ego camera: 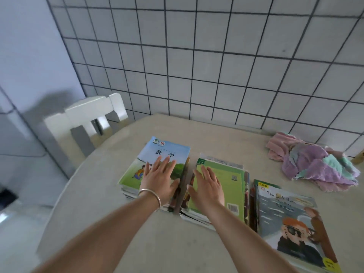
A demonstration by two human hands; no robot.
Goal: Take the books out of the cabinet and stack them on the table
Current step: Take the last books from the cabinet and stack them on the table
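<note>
1. Left hand (pixel 160 179): I see it lying flat, fingers straight and slightly spread, palm down on the cover of the left stack's top book. It grasps nothing. A silver bangle (pixel 150 196) sits at the wrist.
2. Right hand (pixel 208 186): likewise flat and released, fingers straight, resting palm down on the green cover of the middle stack. Nothing is gripped.
3. Left stack of books (pixel 155 174): on the table, topped by a blue-and-green mathematics textbook (pixel 167 154) with a grassy scene on its cover. Several thinner books show at the edges beneath it.
4. Middle stack of books (pixel 216 194): just beside the left stack, a narrow gap between them. Its top item is a green book (pixel 232 186) lying back cover up, barcode toward me.
5. Right stack of books (pixel 285 223): beside the middle stack, nearer my right edge of view. The top is an English picture book (pixel 291 229) showing a red-haired figure in sunglasses; I cannot read the title fully.
6. Table (pixel 137 243): beige, rounded edge, carrying all three stacks.
7. Crumpled cloth (pixel 315 166): pink, lilac and mint, at the table's far right, well apart from the books.
8. White chair (pixel 88 119): at the table's far left side.
9. Tiled wall (pixel 216 66): white squares, dark grout, behind the table.
</note>
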